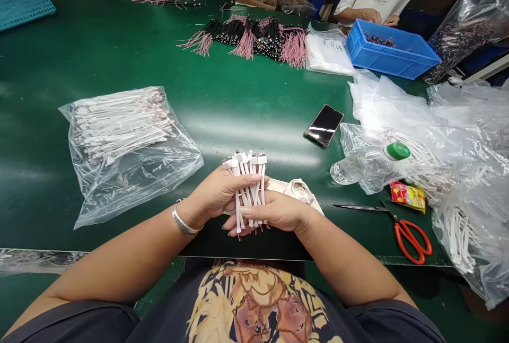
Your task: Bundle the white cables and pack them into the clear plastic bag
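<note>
Between both hands, over the table's near edge, I hold a bundle of short white cables (249, 192) with white plugs at the top and thin reddish wire ends at the bottom. My left hand (217, 189) is closed round the upper part, its thumb lying across the cables. Lower down, my right hand (278, 211) grips the bundle with its thumb in front and its fingers behind. A cream cloth (296, 190) lies just behind my right hand. To the left, a clear plastic bag (139, 173) holds many similar white cables (123, 120).
On the right lie a phone (324, 125), a bottle with a green cap (366, 163), red-handled scissors (413, 239), a small packet (408, 196) and plastic bags of cables (461, 173). Black-and-pink wire bundles (254, 38) and a blue bin (392, 62) stand at the back, near two people.
</note>
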`<state>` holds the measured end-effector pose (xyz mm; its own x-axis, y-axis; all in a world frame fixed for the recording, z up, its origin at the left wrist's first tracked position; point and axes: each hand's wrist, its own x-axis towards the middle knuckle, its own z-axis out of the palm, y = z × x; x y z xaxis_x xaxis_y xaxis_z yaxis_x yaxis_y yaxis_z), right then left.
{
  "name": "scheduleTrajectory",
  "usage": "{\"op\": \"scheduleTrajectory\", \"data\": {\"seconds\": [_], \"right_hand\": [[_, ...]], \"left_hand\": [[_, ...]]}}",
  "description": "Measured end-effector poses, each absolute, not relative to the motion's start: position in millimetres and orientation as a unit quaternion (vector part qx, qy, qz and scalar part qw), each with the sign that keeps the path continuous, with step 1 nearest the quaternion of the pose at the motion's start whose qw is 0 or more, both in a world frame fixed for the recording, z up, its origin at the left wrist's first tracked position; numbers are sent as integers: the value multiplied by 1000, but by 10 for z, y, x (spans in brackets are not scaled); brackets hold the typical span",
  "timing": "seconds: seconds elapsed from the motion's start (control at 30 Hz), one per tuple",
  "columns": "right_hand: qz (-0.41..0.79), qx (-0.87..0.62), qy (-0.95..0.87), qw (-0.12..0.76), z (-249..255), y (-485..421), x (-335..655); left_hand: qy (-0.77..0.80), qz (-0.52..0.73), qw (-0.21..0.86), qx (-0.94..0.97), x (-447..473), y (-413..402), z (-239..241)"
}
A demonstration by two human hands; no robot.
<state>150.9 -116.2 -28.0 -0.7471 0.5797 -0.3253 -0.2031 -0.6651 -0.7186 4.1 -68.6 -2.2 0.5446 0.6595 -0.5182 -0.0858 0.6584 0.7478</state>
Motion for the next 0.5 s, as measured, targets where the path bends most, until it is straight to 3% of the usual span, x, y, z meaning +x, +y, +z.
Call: {"op": "scheduleTrajectory", "data": {"seconds": [0.5], "right_hand": [[869,-306,-327,213,-281,-1172,1465]], "left_hand": [[409,236,809,350,37,-708,-26]]}}
